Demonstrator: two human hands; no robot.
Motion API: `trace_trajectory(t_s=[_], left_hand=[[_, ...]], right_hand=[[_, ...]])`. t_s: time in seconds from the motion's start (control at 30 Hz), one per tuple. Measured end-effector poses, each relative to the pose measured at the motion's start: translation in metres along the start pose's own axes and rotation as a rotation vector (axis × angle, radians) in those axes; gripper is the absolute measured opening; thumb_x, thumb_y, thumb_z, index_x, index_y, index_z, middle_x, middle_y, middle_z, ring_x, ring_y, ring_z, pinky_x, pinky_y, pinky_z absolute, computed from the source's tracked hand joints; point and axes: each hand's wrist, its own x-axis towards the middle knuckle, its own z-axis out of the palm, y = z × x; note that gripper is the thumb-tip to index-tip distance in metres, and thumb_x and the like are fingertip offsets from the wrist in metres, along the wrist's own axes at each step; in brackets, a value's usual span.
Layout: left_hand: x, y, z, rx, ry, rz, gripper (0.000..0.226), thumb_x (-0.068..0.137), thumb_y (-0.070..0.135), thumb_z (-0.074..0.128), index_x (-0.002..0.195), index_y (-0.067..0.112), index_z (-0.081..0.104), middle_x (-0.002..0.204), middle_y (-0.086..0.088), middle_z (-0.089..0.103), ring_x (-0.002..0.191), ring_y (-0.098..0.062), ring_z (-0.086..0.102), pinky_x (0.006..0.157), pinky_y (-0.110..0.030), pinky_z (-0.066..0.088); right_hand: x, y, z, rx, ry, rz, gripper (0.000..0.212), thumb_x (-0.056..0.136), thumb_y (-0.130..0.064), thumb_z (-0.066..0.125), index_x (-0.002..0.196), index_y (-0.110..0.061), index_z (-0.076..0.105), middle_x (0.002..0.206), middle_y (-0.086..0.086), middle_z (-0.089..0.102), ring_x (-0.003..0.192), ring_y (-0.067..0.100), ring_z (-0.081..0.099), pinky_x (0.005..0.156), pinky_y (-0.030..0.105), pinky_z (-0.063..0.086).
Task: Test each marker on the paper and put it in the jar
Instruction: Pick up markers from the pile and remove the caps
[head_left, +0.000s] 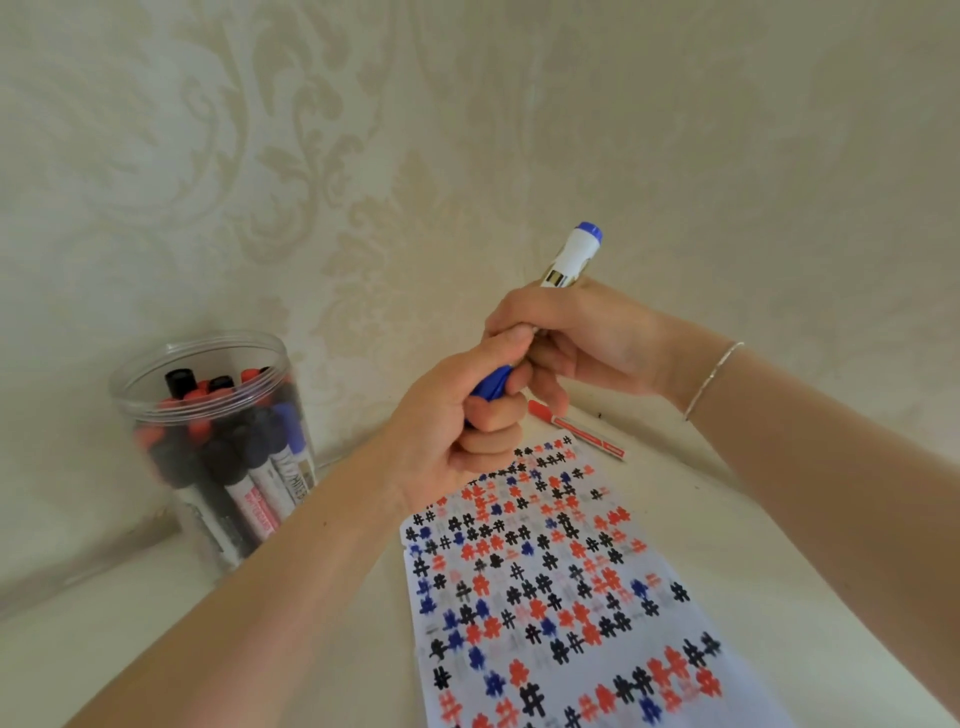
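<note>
A blue-and-white marker (570, 258) is held in the air above the far end of the paper (566, 582). My right hand (582, 343) grips its white barrel, whose blue end points up and right. My left hand (462, 431) is curled round the marker's blue cap (491, 385), right against my right hand. The white paper lies on the table, covered with black, red and blue hash marks. A clear plastic jar (218, 447) stands at the left, holding several black, red and blue markers. A red marker (576, 430) lies on the table beyond the paper.
A patterned cream wall rises close behind the pale table (779, 545). The jar stands near the wall at the table's back left. A thin bracelet (714, 379) sits on my right wrist.
</note>
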Motion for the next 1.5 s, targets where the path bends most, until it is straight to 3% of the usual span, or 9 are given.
trace_trajectory(t_s=[0.13, 0.23, 0.37, 0.53, 0.7, 0.9, 1.07, 1.23, 1.5], left_hand=[[0.002, -0.004, -0.008, -0.018, -0.069, -0.109, 0.036, 0.072, 0.050, 0.062, 0.059, 0.019, 0.048, 0.036, 0.013, 0.025, 0.033, -0.008, 0.009, 0.031, -0.012, 0.014], [0.002, -0.005, -0.011, 0.111, -0.010, -0.140, 0.046, 0.074, 0.060, 0.061, 0.077, 0.015, 0.051, 0.041, 0.012, 0.023, 0.033, -0.004, 0.014, 0.033, -0.016, 0.012], [0.005, -0.006, -0.015, 0.683, 0.105, -0.200, 0.056, 0.072, 0.064, 0.053, 0.091, 0.012, 0.054, 0.046, 0.009, 0.027, 0.039, -0.010, 0.018, 0.037, -0.019, 0.019], [0.007, -0.042, -0.003, 1.305, -0.043, -0.310, 0.045, 0.093, 0.052, 0.046, 0.080, 0.012, 0.061, 0.053, 0.006, 0.049, 0.040, -0.008, 0.039, 0.049, -0.022, 0.040], [0.007, -0.088, 0.025, 1.400, -0.086, -0.149, 0.033, 0.099, 0.029, 0.041, 0.087, 0.004, 0.060, 0.079, -0.014, 0.066, 0.066, -0.026, 0.059, 0.075, -0.042, 0.050], [-0.001, -0.117, 0.039, 1.484, -0.150, -0.027, 0.010, 0.096, 0.028, 0.045, 0.097, 0.030, 0.055, 0.071, 0.007, 0.058, 0.059, -0.005, 0.050, 0.055, -0.024, 0.040], [-0.003, -0.127, 0.033, 1.537, -0.179, 0.096, 0.021, 0.097, 0.034, 0.044, 0.114, 0.040, 0.055, 0.067, 0.004, 0.060, 0.055, -0.006, 0.052, 0.054, -0.026, 0.044], [0.002, -0.129, 0.029, 1.600, -0.214, 0.212, 0.042, 0.089, 0.065, 0.041, 0.121, 0.042, 0.055, 0.085, 0.012, 0.066, 0.061, 0.003, 0.052, 0.058, -0.023, 0.050], [0.005, -0.131, 0.027, 1.636, -0.251, 0.301, 0.045, 0.090, 0.065, 0.036, 0.128, 0.047, 0.052, 0.088, 0.015, 0.065, 0.069, -0.001, 0.058, 0.053, -0.028, 0.051]], right_hand=[[-0.003, 0.010, -0.005, -0.005, 0.010, 0.045, 0.025, 0.092, -0.006, 0.048, 0.074, 0.006, 0.060, 0.059, 0.021, 0.061, 0.034, 0.021, 0.052, 0.040, 0.025, 0.047], [-0.006, 0.021, -0.009, 0.066, 0.213, -0.016, 0.021, 0.090, -0.004, 0.050, 0.075, 0.006, 0.061, 0.054, 0.012, 0.061, 0.033, 0.017, 0.043, 0.036, 0.022, 0.039], [-0.022, 0.036, -0.023, 0.110, 0.664, -0.106, 0.024, 0.086, -0.006, 0.050, 0.068, 0.005, 0.061, 0.042, 0.000, 0.055, 0.033, 0.015, 0.027, 0.036, 0.023, 0.026], [-0.050, 0.060, -0.021, 0.244, 0.960, -0.044, 0.026, 0.084, -0.015, 0.059, 0.060, -0.007, 0.067, 0.066, 0.017, 0.048, 0.036, 0.013, 0.028, 0.040, 0.023, 0.031], [-0.088, 0.079, -0.003, 0.204, 0.913, 0.111, 0.026, 0.086, -0.031, 0.065, 0.079, -0.006, 0.070, 0.064, 0.004, 0.058, 0.046, 0.013, 0.043, 0.051, 0.025, 0.043], [-0.135, 0.102, 0.006, 0.188, 0.948, 0.088, 0.017, 0.080, -0.014, 0.072, 0.075, -0.001, 0.063, 0.064, 0.005, 0.060, 0.049, 0.020, 0.051, 0.051, 0.029, 0.049], [-0.152, 0.129, 0.006, 0.157, 1.014, 0.159, 0.024, 0.079, 0.005, 0.059, 0.062, -0.006, 0.046, 0.055, 0.010, 0.046, 0.039, 0.022, 0.037, 0.039, 0.025, 0.035], [-0.159, 0.147, 0.007, -0.095, 1.079, 0.227, 0.020, 0.074, 0.002, 0.053, 0.065, 0.012, 0.038, 0.062, 0.013, 0.038, 0.054, 0.022, 0.028, 0.047, 0.025, 0.024], [-0.157, 0.148, 0.012, -0.207, 1.040, 0.248, 0.033, 0.072, 0.002, 0.055, 0.055, -0.011, 0.030, 0.049, 0.000, 0.027, 0.051, 0.017, 0.024, 0.049, 0.029, 0.021]])
